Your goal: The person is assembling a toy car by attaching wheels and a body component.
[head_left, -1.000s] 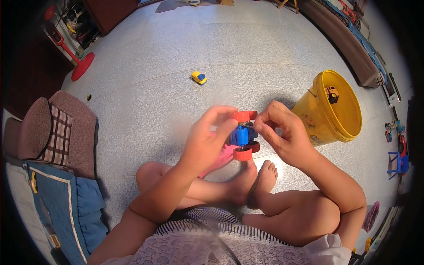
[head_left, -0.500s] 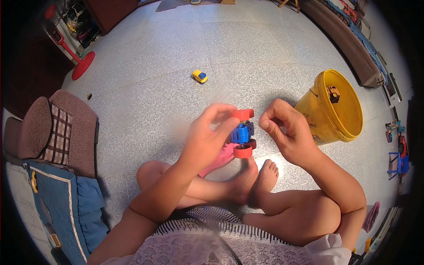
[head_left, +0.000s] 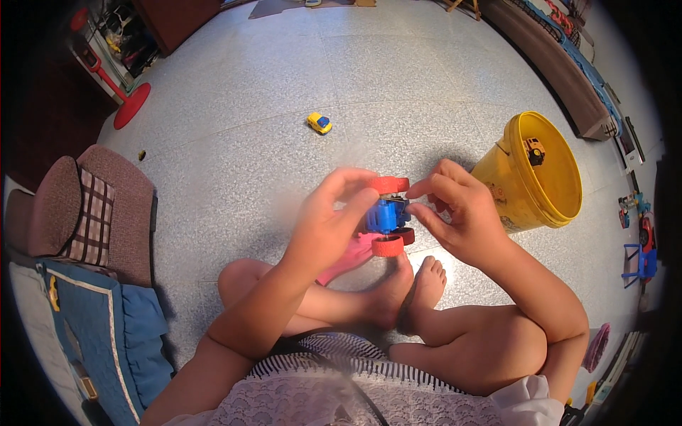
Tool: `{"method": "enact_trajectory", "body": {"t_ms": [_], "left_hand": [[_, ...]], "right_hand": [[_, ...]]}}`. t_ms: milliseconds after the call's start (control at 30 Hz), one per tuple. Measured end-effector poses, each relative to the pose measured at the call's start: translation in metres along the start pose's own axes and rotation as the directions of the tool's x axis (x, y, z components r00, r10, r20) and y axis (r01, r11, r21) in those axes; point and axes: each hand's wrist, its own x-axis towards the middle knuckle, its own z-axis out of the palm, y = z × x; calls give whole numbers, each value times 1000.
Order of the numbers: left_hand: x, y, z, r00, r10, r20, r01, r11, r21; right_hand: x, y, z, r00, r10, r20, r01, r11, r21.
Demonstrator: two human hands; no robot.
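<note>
My left hand (head_left: 323, 213) grips a toy car (head_left: 383, 216) with a blue body and chunky red wheels, thumb and fingers on its left edge by the upper wheel. The car is held up above my crossed legs, tilted so several wheels show. At the car's right side is my right hand (head_left: 458, 209), thumb and forefinger parted and their tips at the edge of the toy. Whether those tips touch it I cannot tell. Beneath the car lies something pink (head_left: 348, 261), partly hidden by my left hand and leg.
A yellow bucket (head_left: 490, 174) leans on its side at the right, with a small toy truck (head_left: 534, 151) inside. Farther ahead a yellow and blue toy car (head_left: 320, 123) sits on the floor. A brown armchair (head_left: 128, 213) stands left; more toys (head_left: 645, 238) lie far right.
My right hand has shifted slightly left to the toy car, and its pinched thumb and forefinger have parted. My left hand keeps its grip on the car.
</note>
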Motion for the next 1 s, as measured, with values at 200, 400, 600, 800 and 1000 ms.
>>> {"method": "enact_trajectory", "body": {"t_ms": [200, 400, 600, 800, 1000], "left_hand": [[0, -1, 1, 1000, -7, -5, 7, 999, 32], [-1, 2, 2, 999, -42, -35, 46, 992, 118], [0, 13, 12, 987, -156, 28, 146, 964, 220], [0, 14, 8, 942, -293, 165, 292, 956, 30], [-20, 7, 11, 972, -197, 129, 109, 863, 493]], "right_hand": [[-2, 5, 7, 999, 2, 42, -3, 1000, 8], [-1, 1, 1, 999, -45, 6, 45, 998, 32], [1, 4, 0, 973, -229, -5, 229, 973, 26], [5, 9, 8, 960, -264, -91, 272, 958, 94], [0, 10, 8, 991, -132, -27, 135, 983, 128]]}}
